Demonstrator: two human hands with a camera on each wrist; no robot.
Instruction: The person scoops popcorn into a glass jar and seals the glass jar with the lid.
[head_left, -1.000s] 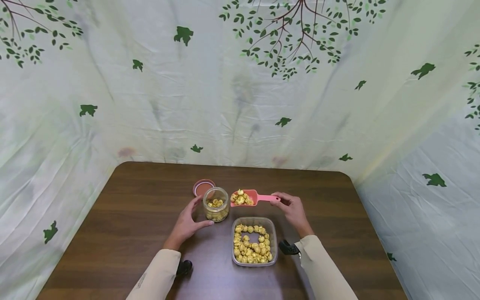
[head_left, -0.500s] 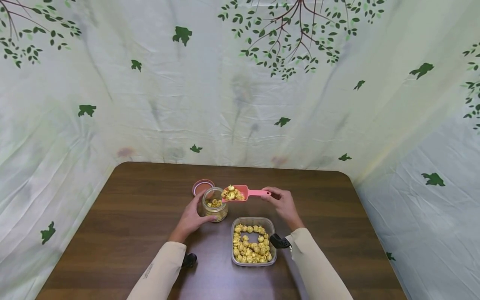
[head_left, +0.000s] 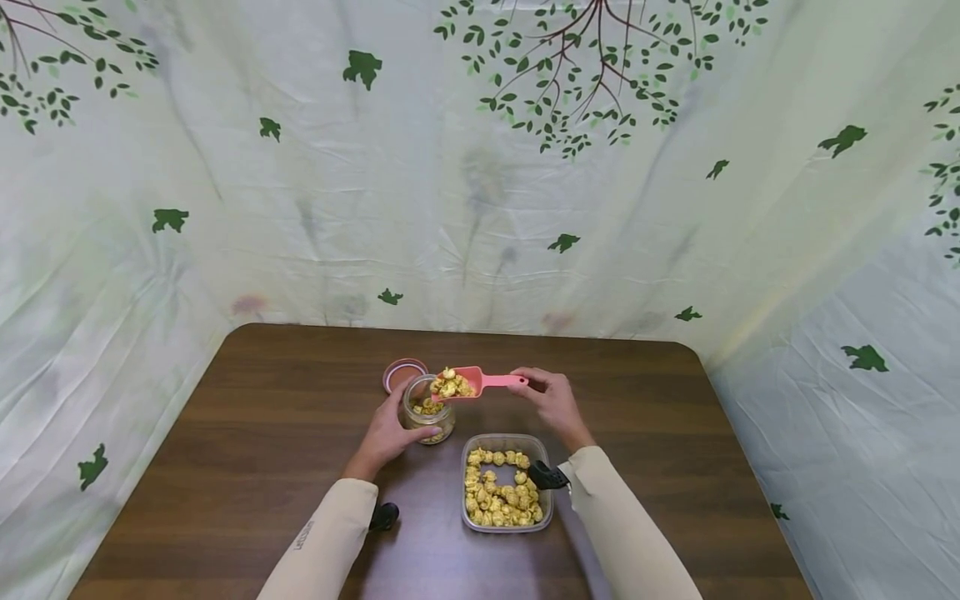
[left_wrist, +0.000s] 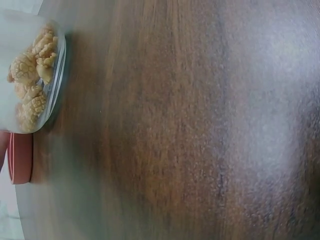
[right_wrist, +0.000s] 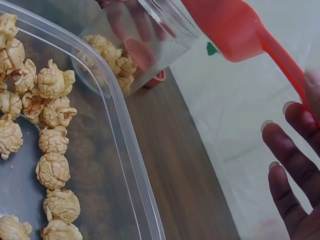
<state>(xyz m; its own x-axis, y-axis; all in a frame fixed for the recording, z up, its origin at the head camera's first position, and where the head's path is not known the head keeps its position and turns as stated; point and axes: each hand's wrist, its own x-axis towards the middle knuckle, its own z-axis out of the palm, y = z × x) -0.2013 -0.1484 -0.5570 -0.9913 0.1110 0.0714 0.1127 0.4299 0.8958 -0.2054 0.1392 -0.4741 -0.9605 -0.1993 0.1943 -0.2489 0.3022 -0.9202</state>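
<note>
A glass jar [head_left: 440, 428] with popcorn in its lower part stands on the table, and my left hand [head_left: 386, 435] grips it, thumb in front and fingers behind. My right hand [head_left: 557, 406] pinches the end of a pink scoop's handle [right_wrist: 285, 62]. Over the jar's mouth hangs the bowl of the scoop [head_left: 471, 377], heaped with caramel popcorn [head_left: 450, 383]. Nearer to me stands a clear plastic container [head_left: 546, 518] with more popcorn, which leaves part of its bottom bare. In the left wrist view only the jar's base [left_wrist: 59, 82] shows.
Behind the jar lies a round red-rimmed lid [head_left: 401, 372], partly hidden by the jar and fingers. The brown wooden table [head_left: 285, 417] ends at a leaf-printed cloth [head_left: 465, 208]. A black wrist strap [head_left: 547, 477] on the right arm hangs over the container's edge.
My right hand has carried the loaded scoop leftward and slightly up, from beside the jar to above its mouth. My left hand has closed in around the jar. The container has stayed put.
</note>
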